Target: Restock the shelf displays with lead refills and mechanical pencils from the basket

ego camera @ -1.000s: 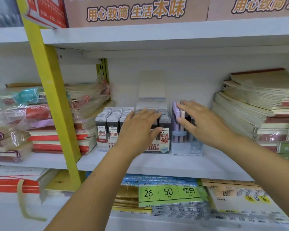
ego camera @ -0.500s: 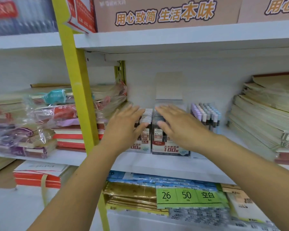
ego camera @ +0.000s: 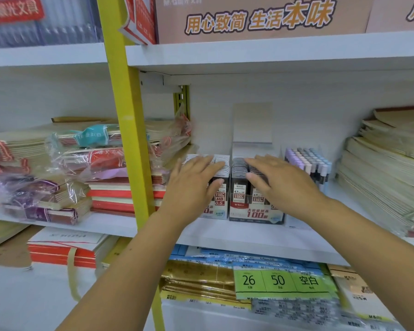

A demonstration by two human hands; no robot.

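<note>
I see a bright yellow post (ego camera: 127,139) against white shelf boards (ego camera: 225,235). The lead refill boxes (ego camera: 239,194) are dark grey with white labels and red print. The mechanical pencils (ego camera: 306,161) run in pastel rows: lilac, grey, light blue. The notebooks (ego camera: 380,182) to my right are cream and kraft brown with dark red spines. A book stack (ego camera: 115,197) shows red and cream stripes. The wrapped bundles (ego camera: 58,168) carry teal, red and purple bands under clear film. A lime green label (ego camera: 277,280) bears black numerals, the gold packs (ego camera: 196,280) shine, the blue packs (ego camera: 225,258) are pale. The carton (ego camera: 261,20) is tan with orange characters edged white.
</note>
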